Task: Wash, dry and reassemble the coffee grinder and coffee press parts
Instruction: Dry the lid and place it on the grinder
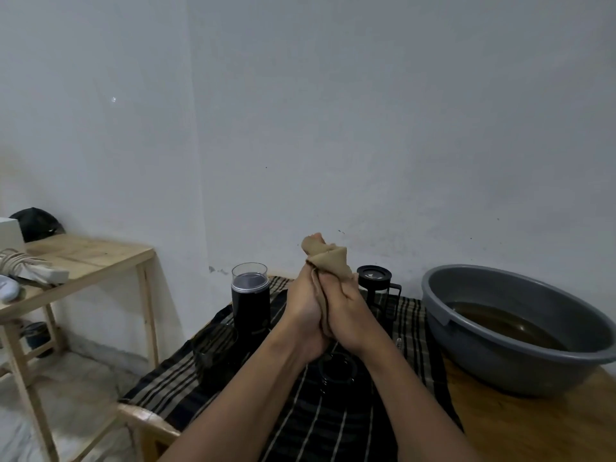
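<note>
Item 1, near edge of the counter (pixel 533 428): a dark striped mat (pixel 300 421), soft and loosely laid, so I judged anything dragged across it would ruck it up.

Item 2, on the mat under my wrists: a small dark round part (pixel 336 371), too dim to identify. I judged it light and best lifted by its rim.

Item 3, towards the left edge: a dark cup-like vessel (pixel 213 348), blurred.

Item 4, raised over the middle of the mat: my left hand (pixel 305 315) and right hand (pixel 350 311), pressed together and clamped on a tan cloth (pixel 330 260) that bunched out above the fingers. It looked limp and light, easy to wring. I could not tell whether a part was wrapped inside it.

Item 5, behind the left hand: the coffee grinder (pixel 250 305), upright, black-bodied with a clear cap (pixel 250 273). I judged the body heavy and smooth, to be taken round the waist, and the cap brittle.

Item 6, behind the right hand and partly hidden: the coffee press (pixel 378 285), lid on, probably fragile glass, so its side handle was the place to grip.

Item 7, right edge: a grey basin (pixel 500 371) of brownish water, close enough to crowd any reach that way.

Item 8, off the counter to the left: a wooden side table (pixel 93 255) with cords and oddments.
</note>
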The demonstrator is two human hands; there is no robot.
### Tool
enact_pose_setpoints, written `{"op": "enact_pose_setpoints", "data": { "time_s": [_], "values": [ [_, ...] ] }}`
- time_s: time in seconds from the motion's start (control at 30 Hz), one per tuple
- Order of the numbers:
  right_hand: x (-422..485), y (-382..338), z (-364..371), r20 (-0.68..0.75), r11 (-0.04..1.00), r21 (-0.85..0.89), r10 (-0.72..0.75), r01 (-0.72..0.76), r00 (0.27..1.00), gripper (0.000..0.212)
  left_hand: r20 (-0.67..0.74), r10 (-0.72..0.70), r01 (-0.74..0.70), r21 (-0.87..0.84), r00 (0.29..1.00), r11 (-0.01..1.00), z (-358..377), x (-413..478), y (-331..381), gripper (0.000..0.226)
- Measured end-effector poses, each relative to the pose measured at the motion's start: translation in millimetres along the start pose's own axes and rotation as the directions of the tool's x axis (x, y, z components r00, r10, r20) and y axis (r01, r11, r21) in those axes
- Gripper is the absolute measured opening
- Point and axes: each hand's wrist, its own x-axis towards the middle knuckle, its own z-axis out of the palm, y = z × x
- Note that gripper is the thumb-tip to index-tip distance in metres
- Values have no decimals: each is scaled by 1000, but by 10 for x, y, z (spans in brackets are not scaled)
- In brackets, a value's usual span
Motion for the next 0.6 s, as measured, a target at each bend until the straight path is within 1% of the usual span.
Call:
{"op": "enact_pose_setpoints", "data": {
  "time_s": [0.13, 0.17, 0.2, 0.23, 0.27, 0.33, 0.37, 0.43, 0.47, 0.5, 0.53, 0.6],
  "values": [
    [130, -11, -48, -53, 999, -12, 37, -38, 998, 25, 10, 46, -47, 99, 999, 994, -77, 25, -64, 37],
    [170, 19, -46, -76, 999, -22, 44, -46, 996, 29, 19, 63, -65, 144, 998, 987, -118, 42, -86, 38],
    [209, 59, -50, -118, 997, -50, 50, -57, 992, 48, 17, 74, -75, 194, 997, 978, -166, 56, -121, 39],
    [262, 128, -63, -164, 995, -54, 76, -85, 983, 63, -4, 73, -70, 232, 997, 970, -187, 40, -141, 40],
    [313, 190, -79, -210, 993, -45, 97, -109, 973, 62, -39, 71, -59, 251, 997, 966, -191, 15, -142, 40],
    [331, 168, -81, -293, 994, -46, 84, -101, 952, 39, -100, 55, -29, 247, 993, 969, -183, -15, -107, 45],
    [327, 134, -84, -358, 997, -15, 71, -82, 931, 34, -123, 36, -9, 216, 992, 976, -154, -41, -61, 48],
    [319, 107, -151, -517, 990, 138, 102, -34, 850, 34, -201, 29, 5, 166, 979, 986, -146, -32, 36, 52],
    [314, 117, -203, -572, 980, 200, 129, -14, 810, 34, -241, 40, -3, 154, 970, 988, -157, -16, 83, 53],
    [301, 122, -236, -589, 975, 223, 144, -12, 795, 34, -271, 64, -19, 165, 960, 986, -158, -6, 122, 55],
    [286, 113, -227, -553, 974, 223, 156, -35, 819, 34, -296, 87, -32, 184, 951, 982, -177, 11, 145, 59],
    [230, 110, -117, -421, 975, 208, 158, -74, 893, 31, -352, 150, -55, 267, 924, 962, -181, 51, 125, 75]
  ]
}}
